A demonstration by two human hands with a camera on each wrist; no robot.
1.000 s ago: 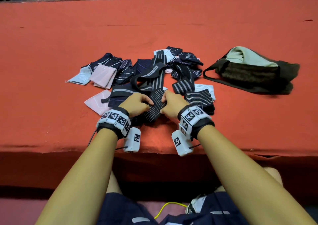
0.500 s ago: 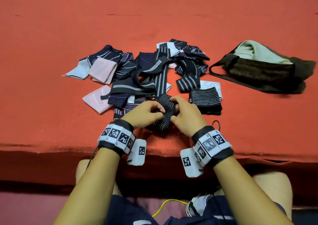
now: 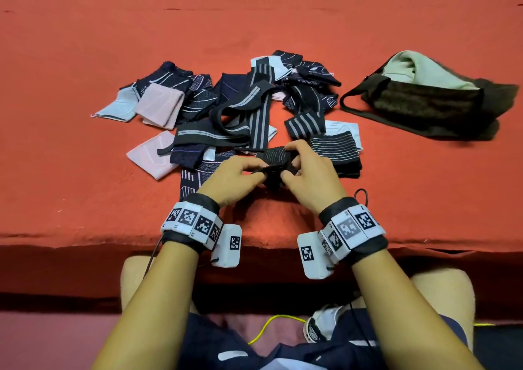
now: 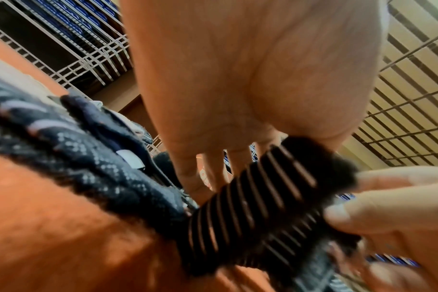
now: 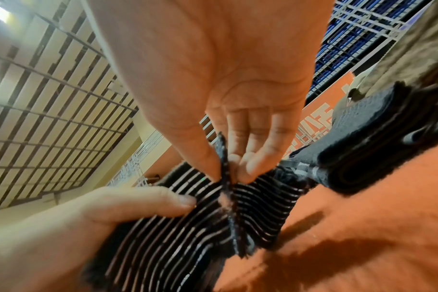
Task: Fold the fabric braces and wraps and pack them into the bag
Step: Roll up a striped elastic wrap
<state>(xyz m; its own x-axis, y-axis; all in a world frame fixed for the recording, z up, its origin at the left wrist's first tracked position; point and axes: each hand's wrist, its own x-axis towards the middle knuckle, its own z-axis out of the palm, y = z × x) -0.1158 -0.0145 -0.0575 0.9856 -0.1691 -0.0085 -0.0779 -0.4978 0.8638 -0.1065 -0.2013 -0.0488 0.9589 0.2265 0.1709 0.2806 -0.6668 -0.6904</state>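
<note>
Both hands (image 3: 271, 171) pinch striped wrap (image 3: 276, 156) near table edge (image 3: 85, 241).

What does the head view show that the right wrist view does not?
Only the head view shows the loose pile of braces and the whole dark bag to the right on the red table. Only the right wrist view shows the right hand pinching a raised fold of the striped wrap between thumb and fingers. Both show the left hand gripping that wrap, and the folded wrap beside it.
</note>
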